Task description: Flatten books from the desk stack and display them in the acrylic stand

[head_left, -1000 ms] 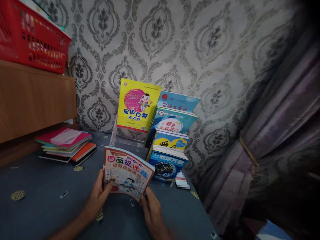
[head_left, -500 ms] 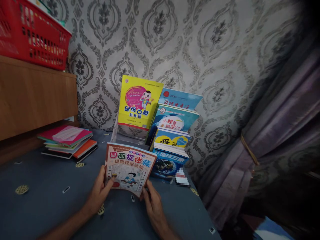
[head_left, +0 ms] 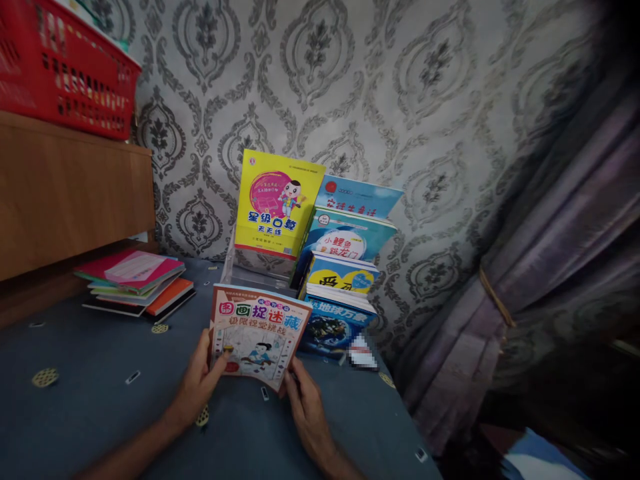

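Observation:
A brownish-pink picture book (head_left: 257,337) is tilted up between my hands, its cover facing me. My left hand (head_left: 200,380) grips the lower left edge, thumb on the cover and fingers behind. At the lower right edge, my right hand (head_left: 305,403) is closed on the book, its fingertips partly hidden. Just beyond stands a clear tiered book rack (head_left: 230,270). A yellow workbook (head_left: 280,203) leans in its left side. On its right side blue books are stepped in rows, with an earth-cover book (head_left: 330,330) at the front.
A stack of thin books (head_left: 135,273) lies at the left beside a wooden cabinet (head_left: 75,193). A red plastic basket (head_left: 95,87) sits on that cabinet. Patterned wallpaper rises behind, and a tied curtain (head_left: 465,333) hangs at the right past the dark cloth's edge.
The book between my hands has shifted very slightly up and left, and both hands keep their hold. The racked books look unchanged.

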Action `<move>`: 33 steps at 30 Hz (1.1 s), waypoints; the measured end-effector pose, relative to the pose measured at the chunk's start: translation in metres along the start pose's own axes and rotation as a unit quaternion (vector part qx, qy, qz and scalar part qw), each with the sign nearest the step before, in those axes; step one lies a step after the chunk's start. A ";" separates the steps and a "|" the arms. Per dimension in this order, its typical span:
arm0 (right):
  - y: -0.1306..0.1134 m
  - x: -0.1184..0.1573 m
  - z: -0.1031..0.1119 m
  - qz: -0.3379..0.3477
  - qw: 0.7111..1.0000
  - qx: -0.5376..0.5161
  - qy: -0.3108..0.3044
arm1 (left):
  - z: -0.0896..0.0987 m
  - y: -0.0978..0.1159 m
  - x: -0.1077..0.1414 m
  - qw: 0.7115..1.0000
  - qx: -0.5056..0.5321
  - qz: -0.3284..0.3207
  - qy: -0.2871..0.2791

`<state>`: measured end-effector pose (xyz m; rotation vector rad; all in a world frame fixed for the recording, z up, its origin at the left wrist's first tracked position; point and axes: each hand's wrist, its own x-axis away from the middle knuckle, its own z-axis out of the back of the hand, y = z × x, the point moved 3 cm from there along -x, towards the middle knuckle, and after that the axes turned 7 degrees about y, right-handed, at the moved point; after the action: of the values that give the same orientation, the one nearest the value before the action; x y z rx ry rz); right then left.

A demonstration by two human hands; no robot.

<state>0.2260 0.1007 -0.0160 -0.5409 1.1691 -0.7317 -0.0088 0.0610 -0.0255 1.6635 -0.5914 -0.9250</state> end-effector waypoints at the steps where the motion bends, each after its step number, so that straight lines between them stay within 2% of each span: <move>1: -0.001 0.000 0.000 -0.001 1.000 -0.001 -0.004 | 0.000 0.000 0.000 1.000 0.002 0.002 0.003; 4: -0.003 0.000 0.000 0.002 1.000 -0.007 -0.011 | 0.000 0.003 0.000 1.000 0.004 0.001 0.008; 14: -0.019 -0.011 0.006 0.010 1.000 -0.010 0.017 | 0.000 0.015 -0.003 0.999 -0.014 -0.032 -0.037; 18: -0.024 -0.016 0.007 0.009 1.000 -0.011 0.022 | 0.001 0.016 -0.005 0.999 -0.015 -0.025 -0.038; 26: -0.039 -0.017 0.007 0.073 0.997 0.033 0.009 | 0.001 0.021 -0.008 0.998 -0.024 -0.044 -0.027; 30: -0.049 -0.019 0.006 0.096 0.994 0.052 0.012 | 0.003 0.025 -0.011 0.996 -0.057 -0.060 -0.017; 33: -0.058 -0.023 0.005 0.106 0.993 0.047 0.008 | 0.007 0.029 -0.014 0.992 -0.100 -0.063 -0.035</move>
<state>0.2128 0.0802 0.0412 -0.3267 1.1790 -0.6061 -0.0198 0.0592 0.0057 1.5057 -0.4295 -1.1016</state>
